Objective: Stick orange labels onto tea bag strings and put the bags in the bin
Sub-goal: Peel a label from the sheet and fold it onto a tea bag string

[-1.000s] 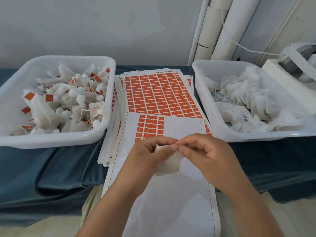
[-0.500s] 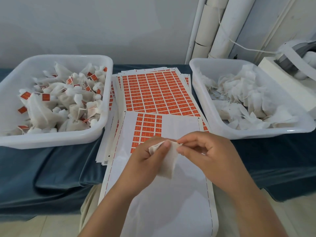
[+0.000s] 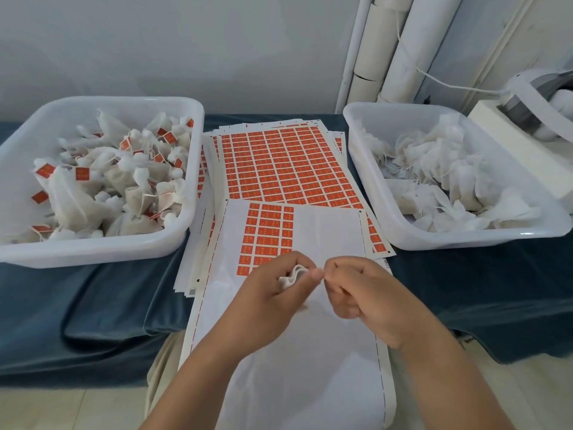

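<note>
our left hand (image 3: 273, 294) curls around a crumpled tea bag (image 3: 293, 275), held above the partly used label sheet (image 3: 328, 231). our right hand (image 3: 361, 293), fingers curled, pinches just beside it; we cannot tell what it grips. on the counter (image 3: 93, 305), the bin of labelled bags (image 3: 93, 249) stands left, the bin of plain bags (image 3: 465, 240) right.

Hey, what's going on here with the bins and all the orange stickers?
A person is midway through a labelling job. The left hand holds a crumpled white tea bag above the partly used label sheet, and the right hand pinches at its top edge; no orange label shows on it yet. The left bin holds labelled bags, the right bin unlabelled ones.
</note>
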`<action>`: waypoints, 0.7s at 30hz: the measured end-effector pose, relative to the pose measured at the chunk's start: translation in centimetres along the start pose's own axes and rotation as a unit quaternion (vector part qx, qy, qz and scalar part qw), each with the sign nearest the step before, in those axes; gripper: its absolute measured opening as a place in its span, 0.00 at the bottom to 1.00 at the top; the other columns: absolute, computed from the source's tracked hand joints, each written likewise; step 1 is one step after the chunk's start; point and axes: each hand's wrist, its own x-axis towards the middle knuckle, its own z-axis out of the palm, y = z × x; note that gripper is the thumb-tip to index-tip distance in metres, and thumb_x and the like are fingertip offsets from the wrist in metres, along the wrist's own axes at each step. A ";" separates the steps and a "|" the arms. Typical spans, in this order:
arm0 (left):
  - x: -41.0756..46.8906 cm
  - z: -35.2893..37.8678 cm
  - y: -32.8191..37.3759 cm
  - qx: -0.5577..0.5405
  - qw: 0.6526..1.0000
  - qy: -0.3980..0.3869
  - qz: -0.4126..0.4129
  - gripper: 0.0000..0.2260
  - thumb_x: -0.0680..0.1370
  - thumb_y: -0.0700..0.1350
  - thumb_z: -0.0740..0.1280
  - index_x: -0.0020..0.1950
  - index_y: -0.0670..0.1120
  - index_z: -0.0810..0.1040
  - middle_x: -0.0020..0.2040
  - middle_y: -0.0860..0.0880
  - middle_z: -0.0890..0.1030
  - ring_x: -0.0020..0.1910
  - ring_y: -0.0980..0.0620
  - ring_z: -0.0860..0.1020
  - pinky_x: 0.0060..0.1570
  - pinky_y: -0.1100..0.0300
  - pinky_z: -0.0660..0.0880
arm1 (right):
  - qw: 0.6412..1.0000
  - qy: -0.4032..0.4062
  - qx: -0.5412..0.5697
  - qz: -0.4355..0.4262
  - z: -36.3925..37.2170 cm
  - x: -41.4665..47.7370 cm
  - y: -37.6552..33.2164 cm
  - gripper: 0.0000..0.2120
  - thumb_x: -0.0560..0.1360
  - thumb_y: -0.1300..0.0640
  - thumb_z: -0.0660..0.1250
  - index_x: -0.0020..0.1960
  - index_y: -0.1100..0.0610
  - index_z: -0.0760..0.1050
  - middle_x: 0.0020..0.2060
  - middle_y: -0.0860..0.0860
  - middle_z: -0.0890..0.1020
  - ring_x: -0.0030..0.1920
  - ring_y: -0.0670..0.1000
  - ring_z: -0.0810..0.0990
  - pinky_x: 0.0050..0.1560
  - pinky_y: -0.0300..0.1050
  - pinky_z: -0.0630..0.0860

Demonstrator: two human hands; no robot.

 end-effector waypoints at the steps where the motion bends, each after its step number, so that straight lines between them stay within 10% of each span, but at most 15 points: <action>1: 0.0 0.0 -0.2 -0.003 1.000 0.008 0.009 0.13 0.80 0.63 0.64 0.45 0.56 0.78 0.40 0.55 0.80 0.40 0.53 0.82 0.42 0.57 0.81 | 0.997 -0.007 0.075 -0.016 0.1 0.1 0.4 0.12 0.71 0.52 0.63 0.31 0.54 0.66 0.26 0.51 0.65 0.28 0.48 0.62 0.31 0.42 0.65; 6: -0.4 -0.4 -0.4 -0.010 0.999 0.034 0.008 0.13 0.82 0.57 0.63 0.39 0.57 0.76 0.39 0.55 0.80 0.39 0.60 0.78 0.41 0.71 0.74 | 0.922 -0.022 0.379 -0.083 0.3 0.1 2.2 0.18 0.75 0.56 0.67 0.30 0.54 0.65 0.22 0.47 0.64 0.23 0.46 0.60 0.27 0.40 0.66; 16: -1.5 0.6 -0.5 -0.011 1.000 0.020 0.018 0.15 0.82 0.65 0.62 0.40 0.61 0.78 0.35 0.50 0.77 0.35 0.53 0.78 0.36 0.60 0.81 | 0.918 -0.015 0.359 -0.167 0.6 -0.2 2.0 0.18 0.78 0.53 0.73 0.32 0.54 0.71 0.24 0.47 0.70 0.25 0.45 0.67 0.32 0.40 0.71; 21: -1.9 0.3 -0.7 0.023 0.999 -0.023 0.020 0.14 0.82 0.63 0.60 0.40 0.61 0.79 0.38 0.58 0.81 0.39 0.58 0.81 0.40 0.68 0.76 | 0.908 -0.002 0.375 -0.186 2.7 -0.3 1.8 0.11 0.78 0.42 0.72 0.45 0.48 0.81 0.43 0.51 0.84 0.53 0.52 0.84 0.57 0.48 0.80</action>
